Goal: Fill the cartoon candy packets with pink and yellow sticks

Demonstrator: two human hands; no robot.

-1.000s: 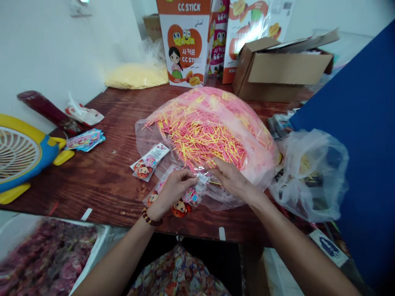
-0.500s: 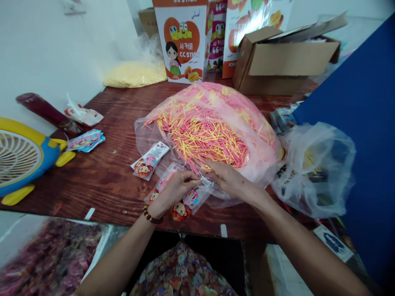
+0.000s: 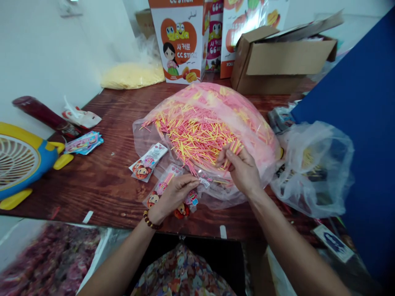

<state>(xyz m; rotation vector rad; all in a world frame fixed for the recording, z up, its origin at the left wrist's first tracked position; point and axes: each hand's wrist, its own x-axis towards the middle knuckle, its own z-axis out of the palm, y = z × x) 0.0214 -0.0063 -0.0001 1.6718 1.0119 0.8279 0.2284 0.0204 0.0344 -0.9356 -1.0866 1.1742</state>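
Pink and yellow sticks (image 3: 197, 131) filled a clear bag (image 3: 140, 137) at centre frame, the right hand (image 3: 243, 170) clenched on a bunch (image 3: 232, 149). Lower left, the left hand (image 3: 173, 193) pinched a printed packet (image 3: 165, 183). One other packet (image 3: 148, 162) lay beside it, and most sticks were loose in the bag.

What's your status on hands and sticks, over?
Left hand pinching printed sachet. Right hand gripping sticks at clear bag mouth. Spare sachet lies left, apart.
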